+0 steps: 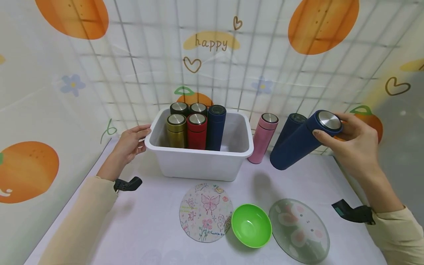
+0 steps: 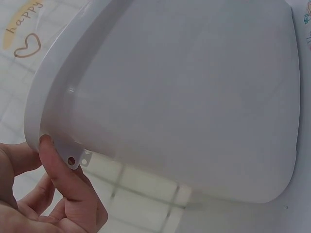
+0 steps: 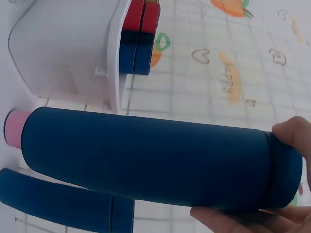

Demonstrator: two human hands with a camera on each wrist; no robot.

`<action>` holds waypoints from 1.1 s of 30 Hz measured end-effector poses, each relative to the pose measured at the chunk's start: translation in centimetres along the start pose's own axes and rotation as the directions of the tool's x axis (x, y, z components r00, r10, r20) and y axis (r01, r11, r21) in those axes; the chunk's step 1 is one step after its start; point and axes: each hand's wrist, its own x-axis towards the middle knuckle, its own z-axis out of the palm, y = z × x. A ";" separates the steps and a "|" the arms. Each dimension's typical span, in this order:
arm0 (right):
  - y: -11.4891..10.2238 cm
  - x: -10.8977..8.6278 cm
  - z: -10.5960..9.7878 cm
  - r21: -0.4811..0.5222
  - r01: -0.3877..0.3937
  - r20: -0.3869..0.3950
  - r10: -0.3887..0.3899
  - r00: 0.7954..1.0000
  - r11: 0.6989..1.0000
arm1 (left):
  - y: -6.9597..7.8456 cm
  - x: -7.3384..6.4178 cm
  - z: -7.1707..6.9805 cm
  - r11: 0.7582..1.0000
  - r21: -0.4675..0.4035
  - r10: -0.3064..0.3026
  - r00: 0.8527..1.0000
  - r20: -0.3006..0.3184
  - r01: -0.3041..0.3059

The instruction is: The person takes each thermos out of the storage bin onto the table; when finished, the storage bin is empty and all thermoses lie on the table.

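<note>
My right hand (image 1: 359, 147) grips a navy blue thermos flask (image 1: 301, 141) near its steel-topped lid, holding it tilted above the table at the right. In the right wrist view, thumb and fingers lie on either side of the held flask (image 3: 150, 158). My left hand (image 1: 127, 145) pinches the left rim of a white plastic bin (image 1: 198, 165); the left wrist view shows thumb and fingers at that rim. Inside the bin stand a gold flask (image 1: 176, 134), a red flask (image 1: 197, 134), a blue flask (image 1: 216, 129) and two dark-lidded ones behind, their bodies mostly hidden.
Right of the bin stand a pink flask (image 1: 262, 140) and another blue flask (image 1: 287, 127), partly hidden by the held one. In front lie a round butterfly-patterned mat (image 1: 202, 206), a green bowl (image 1: 251, 224) and an oval rabbit mat (image 1: 299, 228). A wire grid behind cloth backs the table.
</note>
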 end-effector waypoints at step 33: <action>5.4 1.8 -1.4 -0.148 -0.236 0.063 0.247 0.967 0.961 | 0.0 -0.1 0.0 0.999 -0.040 -0.003 1.000 0.005 0.003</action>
